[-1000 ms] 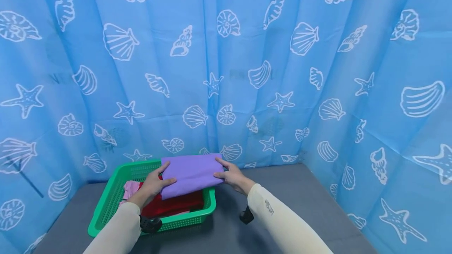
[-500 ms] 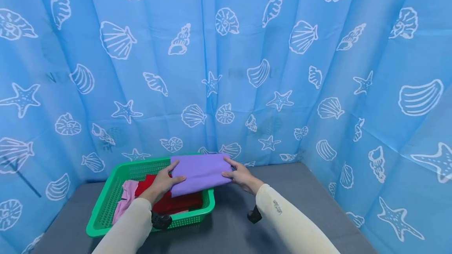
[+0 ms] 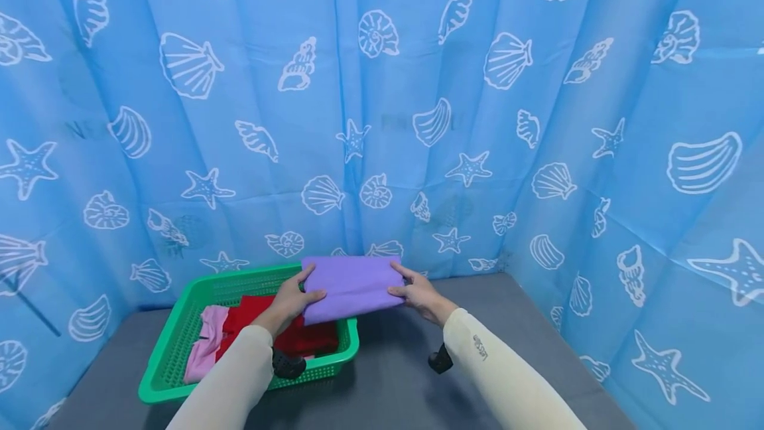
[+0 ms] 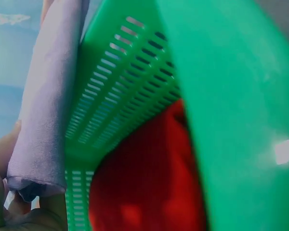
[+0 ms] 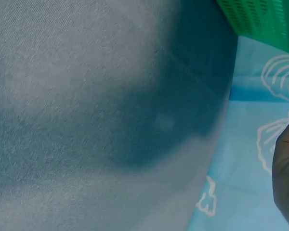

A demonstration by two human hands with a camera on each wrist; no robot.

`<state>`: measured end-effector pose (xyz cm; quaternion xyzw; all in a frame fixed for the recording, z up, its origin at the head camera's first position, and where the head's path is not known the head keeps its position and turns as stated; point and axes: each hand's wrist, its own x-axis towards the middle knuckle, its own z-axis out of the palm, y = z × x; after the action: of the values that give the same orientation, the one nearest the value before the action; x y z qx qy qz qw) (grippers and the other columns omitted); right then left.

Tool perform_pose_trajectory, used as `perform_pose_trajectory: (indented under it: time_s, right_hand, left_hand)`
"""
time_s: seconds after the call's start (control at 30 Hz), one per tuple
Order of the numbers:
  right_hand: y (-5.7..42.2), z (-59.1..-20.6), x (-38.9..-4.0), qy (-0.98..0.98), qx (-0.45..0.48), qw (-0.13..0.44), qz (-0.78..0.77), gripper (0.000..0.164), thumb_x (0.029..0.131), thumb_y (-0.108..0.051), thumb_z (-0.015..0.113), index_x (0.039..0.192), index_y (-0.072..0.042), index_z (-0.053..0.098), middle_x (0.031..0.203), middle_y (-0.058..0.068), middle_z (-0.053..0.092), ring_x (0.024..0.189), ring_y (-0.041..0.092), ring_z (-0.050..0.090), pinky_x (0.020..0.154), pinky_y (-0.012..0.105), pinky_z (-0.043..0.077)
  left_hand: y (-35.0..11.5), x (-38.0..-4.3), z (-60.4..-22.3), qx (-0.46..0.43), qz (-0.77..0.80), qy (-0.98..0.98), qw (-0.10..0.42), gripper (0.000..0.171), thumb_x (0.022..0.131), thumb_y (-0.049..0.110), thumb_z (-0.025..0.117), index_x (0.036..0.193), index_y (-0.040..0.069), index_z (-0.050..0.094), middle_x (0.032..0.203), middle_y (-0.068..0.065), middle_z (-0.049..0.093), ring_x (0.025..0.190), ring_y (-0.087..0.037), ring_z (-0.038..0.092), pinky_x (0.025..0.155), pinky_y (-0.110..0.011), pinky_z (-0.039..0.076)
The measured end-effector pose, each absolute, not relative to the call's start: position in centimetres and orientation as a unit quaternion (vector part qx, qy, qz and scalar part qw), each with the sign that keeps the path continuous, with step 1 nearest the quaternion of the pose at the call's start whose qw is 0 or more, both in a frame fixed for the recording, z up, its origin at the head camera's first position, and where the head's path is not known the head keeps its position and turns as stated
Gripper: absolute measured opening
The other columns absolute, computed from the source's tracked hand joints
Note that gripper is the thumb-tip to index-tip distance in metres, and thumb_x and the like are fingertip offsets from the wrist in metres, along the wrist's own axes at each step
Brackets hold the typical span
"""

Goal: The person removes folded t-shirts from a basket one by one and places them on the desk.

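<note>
Your left hand (image 3: 290, 298): gripping the purple cloth (image 3: 353, 288) by its left edge. Your right hand (image 3: 422, 294): pinching its right edge. Purple cloth: folded, held up across the basket's (image 3: 149, 385) right end, partly beyond the rim. Inside: red cloth (image 3: 243, 316), pink cloth (image 3: 201, 350). Risks, likely: either pinch slackening, folds opening; carrying low, cloth snagging the rim.

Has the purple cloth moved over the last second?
Yes, to the right: in the head view, the purple cloth now reaches farther past the right rim of the green basket.
</note>
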<state>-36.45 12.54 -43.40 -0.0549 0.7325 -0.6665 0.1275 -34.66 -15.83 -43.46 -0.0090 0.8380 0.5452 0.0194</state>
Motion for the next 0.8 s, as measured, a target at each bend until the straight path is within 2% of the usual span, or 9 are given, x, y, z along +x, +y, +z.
perform_pose_trajectory:
  time_s: [0.17,0.33,0.5,0.63,0.8]
  right_hand:
    - [13.2,-43.7,-36.8,0.736,-0.044,0.123,-0.665,0.066,0.095,-0.001,0.06,0.154,-0.014,0.034,0.16,0.027,0.016,0.12,0.033,0.056,0.096,0.045,0.052]
    - [13.9,-43.8,-37.4,0.741,-0.028,0.114,-0.661,0.067,0.094,0.0,0.061,0.154,-0.015,0.035,0.159,0.028,0.018,0.101,0.023,0.063,0.085,0.037,0.057]
    - [14.6,-43.6,-37.8,0.741,-0.017,0.113,-0.661,0.068,0.094,0.002,0.061,0.153,-0.016,0.035,0.159,0.027,0.019,0.09,0.018,0.063,0.076,0.031,0.057]
    - [15.4,-43.5,-37.9,0.743,-0.02,0.113,-0.66,0.068,0.093,0.003,0.061,0.154,-0.015,0.034,0.159,0.027,0.018,0.095,0.019,0.062,0.078,0.032,0.056]
    - [16.2,-43.2,-37.9,0.744,-0.017,0.114,-0.658,0.069,0.094,0.003,0.06,0.154,-0.016,0.034,0.16,0.026,0.016,0.105,0.022,0.06,0.085,0.035,0.055]
  left_hand:
    - [-14.8,-35.1,-43.1,-0.02,0.544,0.839,0.016,0.073,0.092,0.013,0.069,0.155,0.015,0.031,0.159,-0.026,0.022,0.147,-0.044,0.017,0.114,-0.057,0.029]
    - [-13.9,-35.6,-43.1,-0.029,0.551,0.834,0.011,0.072,0.092,0.011,0.068,0.155,0.014,0.032,0.159,-0.026,0.022,0.147,-0.044,0.016,0.115,-0.056,0.027]
    - [-12.9,-35.8,-43.2,-0.032,0.563,0.826,0.01,0.072,0.092,0.009,0.068,0.155,0.014,0.032,0.159,-0.026,0.022,0.146,-0.043,0.018,0.112,-0.055,0.032]
    - [-12.2,-36.0,-43.2,-0.025,0.568,0.823,0.015,0.072,0.092,0.008,0.067,0.155,0.013,0.032,0.159,-0.026,0.022,0.146,-0.043,0.018,0.11,-0.055,0.036]
    - [-11.3,-36.3,-43.3,-0.014,0.567,0.823,0.017,0.07,0.093,0.006,0.066,0.154,0.013,0.033,0.159,-0.025,0.023,0.147,-0.043,0.016,0.112,-0.055,0.033]
